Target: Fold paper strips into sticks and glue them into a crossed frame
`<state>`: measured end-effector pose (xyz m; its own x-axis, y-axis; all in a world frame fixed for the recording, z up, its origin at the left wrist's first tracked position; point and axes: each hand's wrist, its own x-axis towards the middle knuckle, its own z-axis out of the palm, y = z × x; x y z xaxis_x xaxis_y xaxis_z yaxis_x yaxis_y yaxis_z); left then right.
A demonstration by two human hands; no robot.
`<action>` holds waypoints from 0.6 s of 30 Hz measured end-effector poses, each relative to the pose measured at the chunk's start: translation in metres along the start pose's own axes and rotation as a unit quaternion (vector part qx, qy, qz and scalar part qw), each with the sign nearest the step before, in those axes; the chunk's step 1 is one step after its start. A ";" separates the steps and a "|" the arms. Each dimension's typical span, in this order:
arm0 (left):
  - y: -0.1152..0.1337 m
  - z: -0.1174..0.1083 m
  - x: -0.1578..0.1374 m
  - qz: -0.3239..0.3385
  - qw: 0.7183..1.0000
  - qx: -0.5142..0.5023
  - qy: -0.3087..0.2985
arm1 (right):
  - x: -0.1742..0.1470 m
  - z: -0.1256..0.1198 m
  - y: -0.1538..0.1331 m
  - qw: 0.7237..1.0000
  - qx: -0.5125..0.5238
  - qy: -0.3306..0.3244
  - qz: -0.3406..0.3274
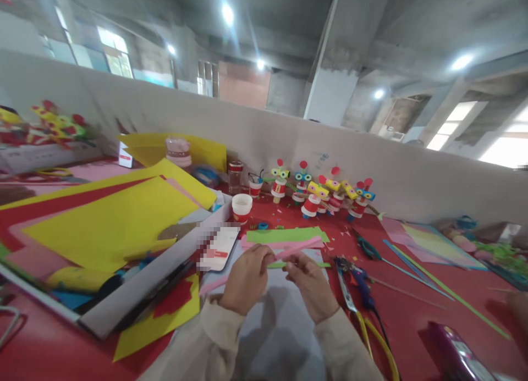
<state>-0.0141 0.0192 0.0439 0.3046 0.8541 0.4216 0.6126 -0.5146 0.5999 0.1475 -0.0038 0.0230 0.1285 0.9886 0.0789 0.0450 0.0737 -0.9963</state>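
My left hand (249, 276) pinches a pink paper strip (303, 248) in front of me, its fingers closed. The strip slants up to the right, and a pink end (214, 285) shows on the other side of my left wrist. My right hand (311, 285) is close beside, thumb and fingertips pressed together at the strip; its exact grip is partly hidden. Below both hands lies a pale grey sheet (274, 326). Just beyond them are a wide green paper strip (284, 236) and a narrow green strip (322, 265).
Yellow-handled scissors (348, 293) and a corded purple tool (363, 287) lie right. Paper-cup figures (278, 188) stand along the back partition. Left is a box (165, 271) piled with yellow sheets (119, 216); a white cup (242, 208) and a phone-like slab (220, 249) are nearer.
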 end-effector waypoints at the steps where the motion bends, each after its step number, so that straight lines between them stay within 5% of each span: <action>1: 0.002 -0.001 0.007 -0.002 1.000 -0.013 -0.005 | 0.005 0.009 0.000 0.998 0.066 -0.011 -0.009; 9: 0.007 0.012 0.026 0.036 0.993 -0.110 -0.033 | 0.026 0.009 0.009 0.988 0.128 0.079 -0.025; 18: -0.002 0.013 0.017 0.037 0.998 -0.042 -0.012 | 0.020 0.012 0.000 0.971 0.224 0.076 0.025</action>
<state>-0.0006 0.0361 0.0411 0.3646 0.8146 0.4510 0.5243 -0.5799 0.6235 0.1386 0.0177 0.0246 0.2656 0.9641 0.0000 -0.3957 0.1090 -0.9119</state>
